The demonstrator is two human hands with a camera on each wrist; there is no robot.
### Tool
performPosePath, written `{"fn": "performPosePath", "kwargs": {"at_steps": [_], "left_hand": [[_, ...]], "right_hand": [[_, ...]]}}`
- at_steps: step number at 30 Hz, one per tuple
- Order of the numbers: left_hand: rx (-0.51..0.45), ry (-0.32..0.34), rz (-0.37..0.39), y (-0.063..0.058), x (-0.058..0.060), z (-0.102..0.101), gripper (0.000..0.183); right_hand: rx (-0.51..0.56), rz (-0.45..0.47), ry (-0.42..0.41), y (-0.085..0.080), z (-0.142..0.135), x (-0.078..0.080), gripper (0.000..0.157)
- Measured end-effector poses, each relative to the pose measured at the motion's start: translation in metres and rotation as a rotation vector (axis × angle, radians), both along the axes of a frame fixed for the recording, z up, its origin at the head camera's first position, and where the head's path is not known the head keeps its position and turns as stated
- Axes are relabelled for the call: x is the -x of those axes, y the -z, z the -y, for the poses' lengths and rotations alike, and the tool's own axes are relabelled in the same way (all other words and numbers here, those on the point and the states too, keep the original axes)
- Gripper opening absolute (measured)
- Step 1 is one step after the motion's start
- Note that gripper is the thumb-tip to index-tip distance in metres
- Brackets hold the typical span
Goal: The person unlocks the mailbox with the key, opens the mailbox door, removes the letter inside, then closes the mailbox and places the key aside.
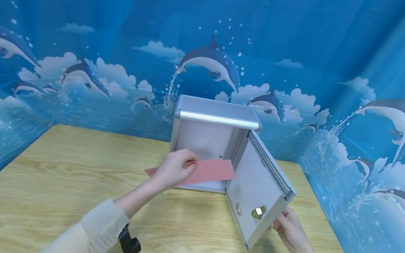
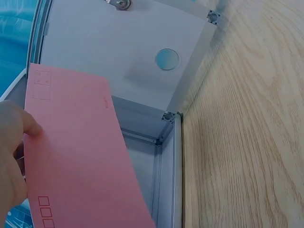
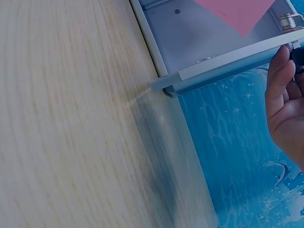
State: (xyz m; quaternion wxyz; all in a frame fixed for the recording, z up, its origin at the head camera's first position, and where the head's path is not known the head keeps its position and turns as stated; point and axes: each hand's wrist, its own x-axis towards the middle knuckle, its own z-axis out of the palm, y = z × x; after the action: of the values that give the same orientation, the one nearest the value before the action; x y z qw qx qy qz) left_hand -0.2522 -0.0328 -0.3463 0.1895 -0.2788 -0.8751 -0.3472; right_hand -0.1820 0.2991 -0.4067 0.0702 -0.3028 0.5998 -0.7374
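Note:
A pink envelope [image 1: 213, 172] with small red printed squares is pinched by my left hand [image 1: 176, 166] at one long edge. It hovers tilted before the opening of a white and silver metal letter box [image 1: 221, 111]. The box's door [image 1: 257, 184] is swung wide towards me on the right, showing a brass-coloured lock [image 1: 258, 212] and a round window [image 2: 167, 59] on its inner face. My right hand [image 1: 291, 231] is at the door's outer side. In the right wrist view its fingers hold a black-headed key [image 3: 298, 56] at the lock, partly cut off by the frame.
The box stands on a light wood-grain table [image 1: 59, 174] near its back edge. A blue curtain [image 1: 145, 11] printed with dolphins surrounds the table at the back and sides. A black strap mount [image 1: 129, 243] hangs from the left wrist.

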Motion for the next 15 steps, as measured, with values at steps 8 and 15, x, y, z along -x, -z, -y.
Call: {"fn": "performPosePath", "kwargs": {"at_steps": [8,15], "left_hand": [[0.140,0.014,-0.013,0.003,-0.004,0.001,0.010],[0.339,0.092,-0.251,0.014,-0.003,0.001,0.012]], "right_hand": [[-0.005,0.001,0.012,-0.001,0.001,0.001,0.041],[-0.013,0.002,0.031,-0.001,0.001,0.001,0.041]]}}
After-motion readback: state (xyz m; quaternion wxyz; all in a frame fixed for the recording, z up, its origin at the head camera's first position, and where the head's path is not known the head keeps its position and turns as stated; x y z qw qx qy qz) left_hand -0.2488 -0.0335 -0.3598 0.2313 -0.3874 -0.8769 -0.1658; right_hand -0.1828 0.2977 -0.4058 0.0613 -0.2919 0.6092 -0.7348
